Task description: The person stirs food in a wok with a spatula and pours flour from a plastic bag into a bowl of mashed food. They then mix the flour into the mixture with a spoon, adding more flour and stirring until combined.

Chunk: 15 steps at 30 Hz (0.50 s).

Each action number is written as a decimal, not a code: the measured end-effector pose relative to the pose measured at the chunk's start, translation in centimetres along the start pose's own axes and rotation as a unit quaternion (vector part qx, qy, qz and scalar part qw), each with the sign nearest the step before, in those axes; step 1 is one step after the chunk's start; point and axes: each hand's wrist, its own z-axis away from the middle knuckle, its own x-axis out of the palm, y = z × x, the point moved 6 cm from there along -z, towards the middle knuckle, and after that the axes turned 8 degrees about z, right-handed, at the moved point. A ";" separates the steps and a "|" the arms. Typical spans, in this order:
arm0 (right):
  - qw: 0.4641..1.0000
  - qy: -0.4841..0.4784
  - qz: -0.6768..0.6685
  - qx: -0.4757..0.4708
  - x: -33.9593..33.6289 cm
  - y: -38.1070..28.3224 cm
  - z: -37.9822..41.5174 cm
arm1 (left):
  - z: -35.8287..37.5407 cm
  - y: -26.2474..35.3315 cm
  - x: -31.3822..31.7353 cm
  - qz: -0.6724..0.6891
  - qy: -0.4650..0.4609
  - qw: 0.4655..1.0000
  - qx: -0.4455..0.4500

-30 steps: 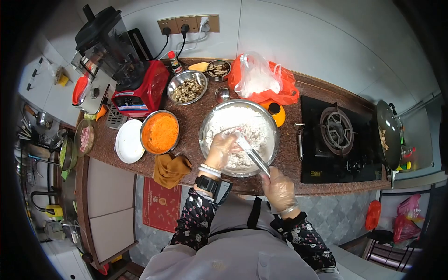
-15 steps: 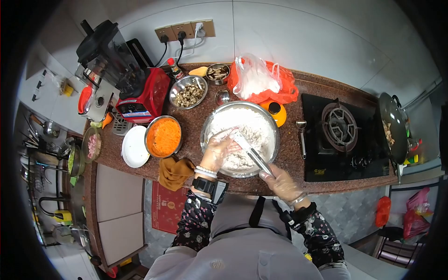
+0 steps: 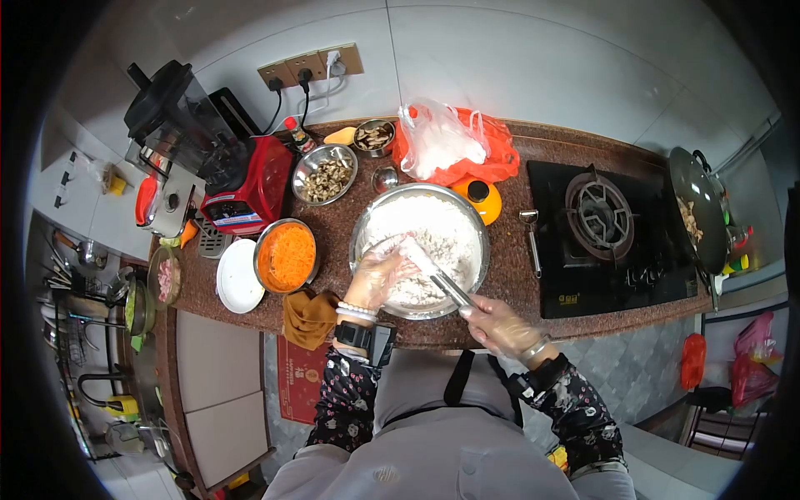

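Note:
A wide metal bowl [image 3: 481, 274] of white flour, with damp clumps in it, stands on the counter in front of me. My right hand [image 3: 502, 325], in a clear plastic glove, is closed round the near end of a long silver utensil [image 3: 451, 289]. White flour or dough coats the utensil's far end, which hides its exact kind. At the bowl's left side my left hand [image 3: 377, 275], also gloved, has its fingers closed about that coated end. Its fingertips are partly lost against the flour.
Left of the bowl are shredded carrot [image 3: 286, 256], a white plate [image 3: 240, 292], chopped mushrooms [image 3: 326, 179] and a brown cloth [image 3: 308, 318]. A red blender [image 3: 265, 185] stands behind them. Red and clear bags [image 3: 450, 150], a peeler [image 3: 533, 242] and a gas stove [image 3: 612, 287] lie behind and right.
My view has shifted slightly, so the counter sits a little further left. Both hands keep about the same places on the utensil over the bowl.

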 end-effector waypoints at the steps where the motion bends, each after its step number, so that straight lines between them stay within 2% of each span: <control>1: 0.987 0.067 0.113 -0.090 -0.1 -0.1 -1.2 | -0.4 -0.2 -0.3 -0.015 0.010 1.000 0.005; 2: 0.939 0.153 0.276 -0.139 -0.6 0.0 -1.1 | -0.8 -0.4 -0.6 -0.029 0.020 0.999 0.010; 3: 0.853 0.233 0.429 -0.183 -0.4 -1.2 -0.3 | -1.3 -1.0 -1.5 -0.060 0.040 0.997 0.005; 4: 0.735 0.305 0.564 -0.221 0.0 -2.3 0.5 | -1.8 -1.4 -2.2 -0.091 0.059 0.994 0.001; 5: 0.761 0.299 0.535 -0.215 -0.1 -2.3 0.5 | -2.2 -1.7 -3.0 -0.122 0.078 0.989 -0.002; 7: 0.807 0.285 0.474 -0.205 -0.7 -2.2 0.6 | -0.4 -0.2 0.0 -0.030 0.030 0.999 0.002; 8: 0.839 0.256 0.403 -0.261 -1.0 -1.8 0.1 | 0.3 0.6 1.2 0.016 0.005 1.000 0.004; 10: 0.880 0.190 0.244 -0.360 -1.2 -1.6 -0.7 | 0.5 0.7 0.8 0.002 0.018 1.000 -0.016; 13: 0.830 0.237 0.475 -0.173 -1.5 -2.3 0.8 | 0.1 -0.2 -1.2 -0.011 0.035 0.999 -0.015; 15: 0.853 0.228 0.423 -0.202 -2.0 -2.0 0.5 | -0.2 -0.4 -1.6 -0.005 0.025 1.000 -0.003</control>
